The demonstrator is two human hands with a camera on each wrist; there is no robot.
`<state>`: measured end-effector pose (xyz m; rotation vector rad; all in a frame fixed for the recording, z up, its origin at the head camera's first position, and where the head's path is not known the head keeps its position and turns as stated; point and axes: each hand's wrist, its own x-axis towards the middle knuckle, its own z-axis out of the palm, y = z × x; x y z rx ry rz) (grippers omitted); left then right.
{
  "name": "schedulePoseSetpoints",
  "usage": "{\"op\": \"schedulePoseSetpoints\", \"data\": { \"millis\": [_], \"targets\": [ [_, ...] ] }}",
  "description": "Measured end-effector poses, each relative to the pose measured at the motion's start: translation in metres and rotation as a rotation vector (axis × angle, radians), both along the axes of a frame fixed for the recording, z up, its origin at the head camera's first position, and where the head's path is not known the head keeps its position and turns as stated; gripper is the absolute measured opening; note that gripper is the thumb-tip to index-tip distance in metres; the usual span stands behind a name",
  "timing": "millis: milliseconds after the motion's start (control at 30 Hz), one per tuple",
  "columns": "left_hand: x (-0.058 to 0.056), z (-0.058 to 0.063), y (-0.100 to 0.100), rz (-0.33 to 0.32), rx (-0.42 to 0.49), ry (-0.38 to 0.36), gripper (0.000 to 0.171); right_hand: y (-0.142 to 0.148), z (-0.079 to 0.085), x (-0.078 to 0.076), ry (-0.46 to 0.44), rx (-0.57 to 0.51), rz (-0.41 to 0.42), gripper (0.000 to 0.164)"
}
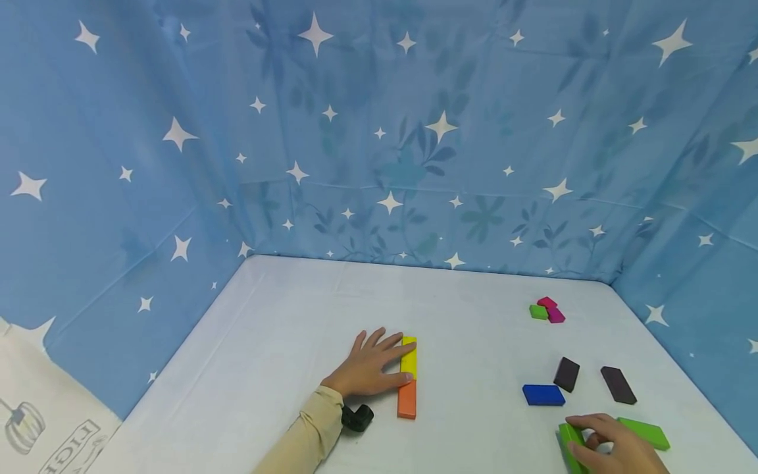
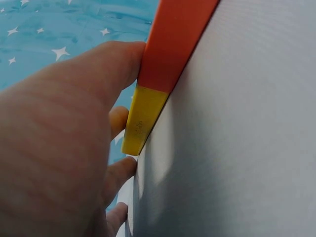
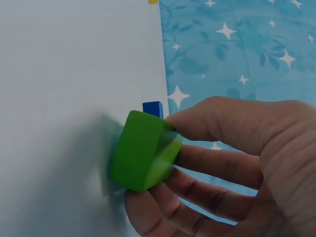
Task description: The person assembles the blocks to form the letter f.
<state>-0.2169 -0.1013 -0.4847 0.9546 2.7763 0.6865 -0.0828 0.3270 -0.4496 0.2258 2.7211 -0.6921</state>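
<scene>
I see the left hand, fingers spread, touching a yellow block and the orange block against its near end; at near right, the right hand pinches a green block, whether clear of the white table I can't quite tell.

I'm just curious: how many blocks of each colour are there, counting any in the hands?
Yellow rectangular block: 1
Orange rectangular block: 1
Blue rectangular block: 1
Dark brown or black rectangular blocks: 2
Green blocks: 3, one held by the right hand
Small pinkish-red block: 1
Small magenta block: 1
Total: 10
</scene>
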Motion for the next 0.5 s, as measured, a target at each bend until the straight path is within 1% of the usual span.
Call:
{"op": "schedulePoseSetpoints", "data": {
  "millis": [133, 433, 500],
  "targets": [
    [0.000, 0.000, 0.000, 0.000, 0.002, -0.001, 0.068, -0.009, 0.010, -0.006, 0.034, 0.005, -0.002, 0.053],
    [0.002, 0.003, 0.000, -0.001, 0.000, -0.006, 0.067, -0.033, 0.025, -0.029, 0.188, -0.034, 0.053, 0.048],
    [0.002, 0.003, 0.000, -0.002, 0.001, -0.006, 0.067, -0.040, 0.028, -0.034, 0.234, -0.039, 0.073, 0.045]
  ]
}}
